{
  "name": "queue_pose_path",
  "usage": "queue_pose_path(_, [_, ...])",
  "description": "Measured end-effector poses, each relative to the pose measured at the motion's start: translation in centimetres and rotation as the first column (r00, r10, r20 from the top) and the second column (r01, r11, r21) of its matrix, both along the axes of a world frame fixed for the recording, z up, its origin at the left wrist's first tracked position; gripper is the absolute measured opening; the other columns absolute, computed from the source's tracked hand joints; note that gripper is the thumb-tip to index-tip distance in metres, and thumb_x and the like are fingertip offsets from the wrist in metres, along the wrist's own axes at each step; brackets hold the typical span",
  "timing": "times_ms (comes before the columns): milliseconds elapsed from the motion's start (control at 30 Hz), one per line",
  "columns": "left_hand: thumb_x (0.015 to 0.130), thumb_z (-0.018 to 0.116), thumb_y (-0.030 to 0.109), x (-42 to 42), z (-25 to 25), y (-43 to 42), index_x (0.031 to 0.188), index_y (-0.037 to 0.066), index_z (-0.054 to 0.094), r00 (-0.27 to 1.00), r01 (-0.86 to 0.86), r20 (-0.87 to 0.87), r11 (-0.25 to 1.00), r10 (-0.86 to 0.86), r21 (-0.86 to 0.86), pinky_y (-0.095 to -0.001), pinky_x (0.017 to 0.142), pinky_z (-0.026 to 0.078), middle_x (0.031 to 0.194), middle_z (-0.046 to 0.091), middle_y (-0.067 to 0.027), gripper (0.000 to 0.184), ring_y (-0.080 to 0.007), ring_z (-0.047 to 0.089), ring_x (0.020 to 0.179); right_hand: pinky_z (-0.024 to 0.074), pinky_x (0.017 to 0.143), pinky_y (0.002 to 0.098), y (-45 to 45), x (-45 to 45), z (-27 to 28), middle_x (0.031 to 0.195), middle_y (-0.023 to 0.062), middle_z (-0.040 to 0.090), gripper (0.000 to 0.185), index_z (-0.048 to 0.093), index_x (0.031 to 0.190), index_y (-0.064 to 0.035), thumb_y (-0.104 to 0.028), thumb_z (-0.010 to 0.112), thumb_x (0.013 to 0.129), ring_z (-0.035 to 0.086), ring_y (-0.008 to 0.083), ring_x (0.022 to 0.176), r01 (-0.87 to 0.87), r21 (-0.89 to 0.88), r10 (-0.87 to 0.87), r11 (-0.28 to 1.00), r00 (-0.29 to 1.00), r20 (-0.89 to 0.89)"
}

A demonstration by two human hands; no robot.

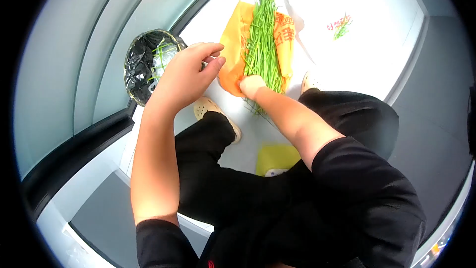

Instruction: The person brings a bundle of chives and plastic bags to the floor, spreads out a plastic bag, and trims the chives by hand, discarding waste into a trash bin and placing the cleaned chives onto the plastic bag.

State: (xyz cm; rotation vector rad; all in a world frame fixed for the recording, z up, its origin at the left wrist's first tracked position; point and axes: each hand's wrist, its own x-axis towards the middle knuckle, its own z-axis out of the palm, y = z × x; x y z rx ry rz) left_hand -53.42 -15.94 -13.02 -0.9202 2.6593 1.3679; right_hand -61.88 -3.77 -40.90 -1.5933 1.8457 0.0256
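A big bunch of flowering chives (263, 44) lies on an orange bag (233, 42) on the white floor (357, 64). The stems are long, thin and green. At the far end they bend over to the left, and little pale buds are on the tips. The near ends poke out past the bag.

The right hand (252, 87) is down at the near end of the bunch, at the bottom edge of the bag. Its fingers are curled in, but I cannot tell if they grip the stems, the bag or both.

The left hand (186, 72) is up in the air, in front of part of a round bin (133, 94). Its fingers are bent, with the thumb a little apart. I cannot tell if something small is in them.

The bin has a black bag (139, 62) inside, with green bits and pale plastic in it. Off to the right of the chives, some small green bits (341, 32) lie by red writing. Two cream clogs (207, 106) are on the feet, one on each side of the stem ends.
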Motion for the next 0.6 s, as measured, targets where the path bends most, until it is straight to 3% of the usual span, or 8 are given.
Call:
queue_pose_path(100, [0.084, 0.054, 0.014, -0.3, -0.5, -1.2, 0.104, -0.001, 0.056, 0.998, -0.041, 0.052, 0.993, 0.047, -0.108, -0.0279, 0.071, 0.044, 0.088, 0.058, -0.0108, 0.025, -0.0194, 0.056, 0.077, 0.0471, 0.069, 0.0355, 0.4, -0.7, -0.5, 0.087, 0.0091, 0.059, 0.018, 0.064, 0.083, -0.0102, -0.016, 0.049, 0.075, 0.059, 0.0225, 0.082, -0.373, -0.026, 0.356, 0.927, 0.902, -0.243])
queue_pose_path(133, [0.083, 0.054, 0.014, -0.3, -0.8, -1.5, 0.104, -0.001, 0.056, 0.996, -0.010, 0.084, 0.991, 0.022, -0.137, -0.0283, 0.071, 0.045, 0.088, 0.058, -0.0113, 0.025, -0.0198, 0.056, 0.077, 0.0471, 0.069, 0.0355, 0.1, -1.0, -0.2, 0.087, 0.0091, 0.059, 0.018, 0.064, 0.083, -0.0102, -0.016, 0.049, 0.075, 0.059, 0.0225, 0.082, -0.376, -0.024, 0.360, 0.926, 0.901, -0.245])
queue_pose_path(233, [0.083, 0.054, 0.014, -0.3, -1.2, -1.4, 0.104, -0.001, 0.056, 0.993, 0.030, 0.118, 0.988, -0.013, -0.149, -0.0295, 0.072, 0.045, 0.088, 0.059, -0.0127, 0.026, -0.0210, 0.057, 0.078, 0.0460, 0.067, 0.0358, -0.1, -1.7, 1.1, 0.080, 0.0085, 0.056, 0.016, 0.063, 0.079, -0.0078, -0.017, 0.050, 0.077, 0.058, 0.0236, 0.081, -0.353, -0.425, 0.332, 0.833, 0.935, -0.125])
queue_pose_path(267, [0.082, 0.054, 0.014, -0.3, -1.3, -1.5, 0.104, -0.001, 0.056, 0.993, 0.035, 0.115, 0.989, -0.019, -0.140, -0.0303, 0.072, 0.045, 0.089, 0.060, -0.0136, 0.027, -0.0217, 0.057, 0.078, 0.0460, 0.067, 0.0358, -0.5, -2.0, 1.5, 0.080, 0.0085, 0.056, 0.016, 0.063, 0.079, -0.0078, -0.017, 0.050, 0.077, 0.058, 0.0236, 0.081, -0.357, -0.424, 0.331, 0.832, 0.934, -0.135])
queue_pose_path(333, [0.082, 0.054, 0.015, -0.2, -2.4, -2.0, 0.104, -0.001, 0.056, 0.995, 0.038, 0.093, 0.988, -0.024, -0.148, -0.0310, 0.074, 0.045, 0.091, 0.060, -0.0144, 0.027, -0.0225, 0.058, 0.080, 0.0464, 0.069, 0.0362, -1.4, -2.7, 2.9, 0.078, 0.0087, 0.055, 0.016, 0.061, 0.080, -0.0083, -0.020, 0.050, 0.076, 0.057, 0.0246, 0.080, -0.210, -0.585, 0.257, 0.783, 0.966, -0.003])
queue_pose_path(367, [0.082, 0.053, 0.016, -0.1, -2.9, -2.2, 0.105, 0.000, 0.057, 0.996, 0.044, 0.083, 0.987, -0.032, -0.153, -0.0316, 0.075, 0.045, 0.093, 0.061, -0.0152, 0.028, -0.0232, 0.059, 0.082, 0.0470, 0.069, 0.0369, -1.4, -3.7, 5.4, 0.077, 0.0088, 0.054, 0.014, 0.059, 0.078, -0.0082, -0.019, 0.050, 0.077, 0.058, 0.0262, 0.077, -0.300, -0.650, 0.362, 0.698, 0.931, -0.042])
queue_pose_path(533, [0.082, 0.051, 0.019, -0.2, -5.9, -2.7, 0.106, 0.001, 0.057, 0.977, 0.020, 0.213, 0.992, 0.008, -0.126, -0.0319, 0.081, 0.044, 0.098, 0.061, -0.0170, 0.031, -0.0254, 0.059, 0.090, 0.0485, 0.066, 0.0382, -1.3, -5.9, 12.4, 0.078, 0.0094, 0.056, 0.013, 0.059, 0.079, -0.0074, -0.017, 0.050, 0.076, 0.059, 0.0279, 0.077, -0.380, -0.507, 0.399, 0.774, 0.914, -0.075])
queue_pose_path(600, [0.081, 0.050, 0.017, -0.4, -9.4, -2.4, 0.104, 0.001, 0.058, 0.992, 0.004, 0.130, 0.995, 0.009, -0.098, -0.0324, 0.081, 0.044, 0.098, 0.061, -0.0176, 0.029, -0.0260, 0.059, 0.091, 0.0484, 0.064, 0.0387, -0.7, -7.0, 12.9, 0.077, 0.0105, 0.056, 0.015, 0.059, 0.077, -0.0071, -0.021, 0.053, 0.075, 0.059, 0.0279, 0.072, -0.255, -0.426, 0.232, 0.868, 0.967, -0.106])
